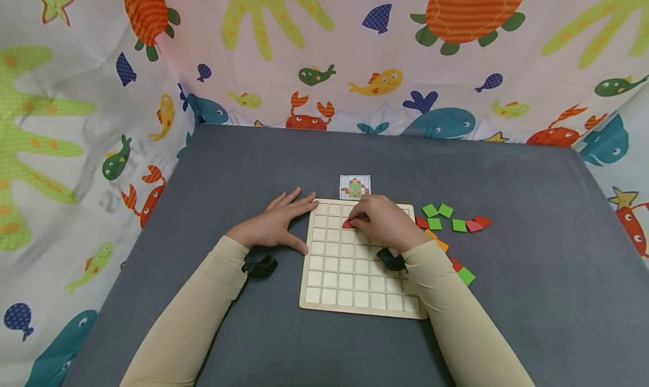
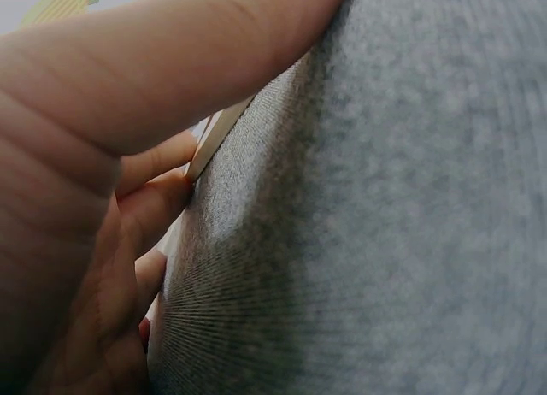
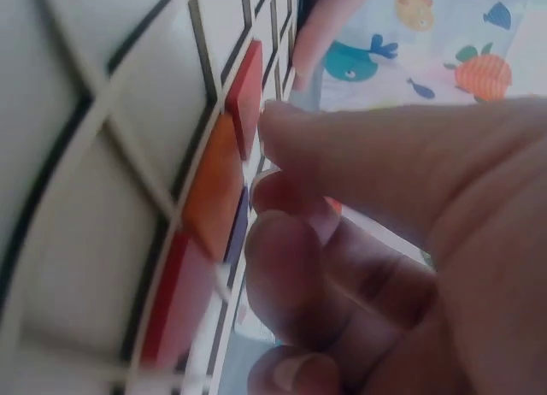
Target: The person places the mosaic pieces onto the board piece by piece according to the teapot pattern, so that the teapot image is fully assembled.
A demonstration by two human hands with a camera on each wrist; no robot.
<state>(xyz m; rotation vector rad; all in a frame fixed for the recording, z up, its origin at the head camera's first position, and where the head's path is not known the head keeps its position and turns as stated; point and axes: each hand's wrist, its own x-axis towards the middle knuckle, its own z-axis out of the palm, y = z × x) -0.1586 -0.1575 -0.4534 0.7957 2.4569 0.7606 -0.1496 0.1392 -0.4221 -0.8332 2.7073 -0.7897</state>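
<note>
A pale wooden grid board (image 1: 332,277) lies on the grey table. My left hand (image 1: 274,221) spreads along its upper left side, with fingertips at the corner and the thumb on the left edge; the left wrist view shows fingers against the board's edge (image 2: 214,138). Over the upper part of the board, my right hand (image 1: 382,221) has curled fingers. Its thumb and fingertips are at a red tile (image 3: 246,96) that lies in the grid. Beside that tile sit an orange tile (image 3: 214,185), another red tile (image 3: 175,301) and a dark blue piece (image 3: 237,228), hidden by the hand from the head view.
Just beyond the board's top edge lies a small pattern card (image 1: 355,187). To the right are loose green tiles (image 1: 458,225), red tiles (image 1: 479,222) and orange tiles (image 1: 442,245). A patterned curtain (image 1: 355,105) stands behind the table.
</note>
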